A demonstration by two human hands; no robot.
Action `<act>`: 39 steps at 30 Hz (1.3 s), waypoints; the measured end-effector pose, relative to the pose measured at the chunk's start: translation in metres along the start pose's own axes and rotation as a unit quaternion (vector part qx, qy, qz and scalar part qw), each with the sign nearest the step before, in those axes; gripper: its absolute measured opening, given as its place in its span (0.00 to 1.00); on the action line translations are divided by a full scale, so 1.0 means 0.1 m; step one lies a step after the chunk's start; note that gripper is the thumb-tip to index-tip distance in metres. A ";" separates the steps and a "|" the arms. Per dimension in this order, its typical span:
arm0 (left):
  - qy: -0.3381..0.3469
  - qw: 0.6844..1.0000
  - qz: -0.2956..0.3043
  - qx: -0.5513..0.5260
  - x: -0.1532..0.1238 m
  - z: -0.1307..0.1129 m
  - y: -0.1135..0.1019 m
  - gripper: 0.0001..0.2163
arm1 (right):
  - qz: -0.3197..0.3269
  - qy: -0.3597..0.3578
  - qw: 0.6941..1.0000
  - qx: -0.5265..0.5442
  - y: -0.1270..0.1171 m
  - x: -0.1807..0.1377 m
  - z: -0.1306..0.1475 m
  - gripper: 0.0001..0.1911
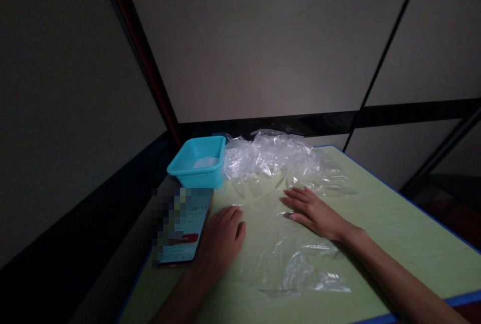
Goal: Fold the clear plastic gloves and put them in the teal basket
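My left hand (pixel 221 238) rests on the pale green table (pixel 394 233), fingers curled under, touching the right edge of a phone (pixel 184 228) with a lit screen. My right hand (pixel 311 211) lies flat with fingers stretched out on a clear plastic sheet (pixel 296 269) spread over the table. A heap of crumpled clear plastic (pixel 268 156) sits beyond both hands.
A turquoise plastic tub (pixel 197 163) with something white inside stands at the table's far left corner. The table has a blue edge (pixel 462 298). Grey wall panels with dark frames rise close behind and to the left.
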State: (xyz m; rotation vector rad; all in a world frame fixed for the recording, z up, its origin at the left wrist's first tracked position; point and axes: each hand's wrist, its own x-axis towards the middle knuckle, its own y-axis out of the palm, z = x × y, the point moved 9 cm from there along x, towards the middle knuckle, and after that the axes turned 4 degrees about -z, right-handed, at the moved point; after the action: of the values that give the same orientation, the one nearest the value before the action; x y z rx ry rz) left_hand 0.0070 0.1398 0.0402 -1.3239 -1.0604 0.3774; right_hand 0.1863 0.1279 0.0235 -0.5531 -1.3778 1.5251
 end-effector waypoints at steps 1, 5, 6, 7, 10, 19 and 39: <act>-0.001 1.000 -0.001 -0.001 0.00 0.00 -0.01 0.08 | 0.001 0.002 1.000 -0.001 0.01 0.01 0.01 0.26; -0.002 1.000 0.006 -0.004 0.00 -0.01 0.00 0.08 | 0.008 0.012 1.000 -0.012 0.06 0.06 0.01 0.27; -0.002 1.000 0.008 -0.005 0.00 -0.02 0.01 0.08 | 0.011 0.011 1.000 -0.015 0.08 0.07 0.02 0.28; -0.002 1.000 0.010 -0.007 0.00 -0.02 0.01 0.08 | 0.015 0.009 1.000 -0.017 0.09 0.08 0.02 0.28; -0.002 1.000 0.006 -0.020 0.00 -0.03 0.00 0.07 | 0.023 0.004 1.000 -0.014 0.11 0.10 0.04 0.28; -0.009 0.998 -0.021 -0.059 0.00 0.00 -0.04 0.08 | -0.043 -0.006 0.994 0.098 -0.06 0.06 0.13 0.23; 0.021 0.998 -0.014 -0.063 0.03 -0.10 -0.05 0.12 | -0.120 -0.023 0.950 0.286 -0.21 0.04 0.25 0.26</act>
State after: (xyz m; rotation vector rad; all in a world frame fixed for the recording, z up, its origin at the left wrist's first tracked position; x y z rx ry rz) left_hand 0.0147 0.1345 0.0466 -1.4223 -1.0809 0.2638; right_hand 0.1706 0.1168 0.0503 0.0128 -0.9252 1.6401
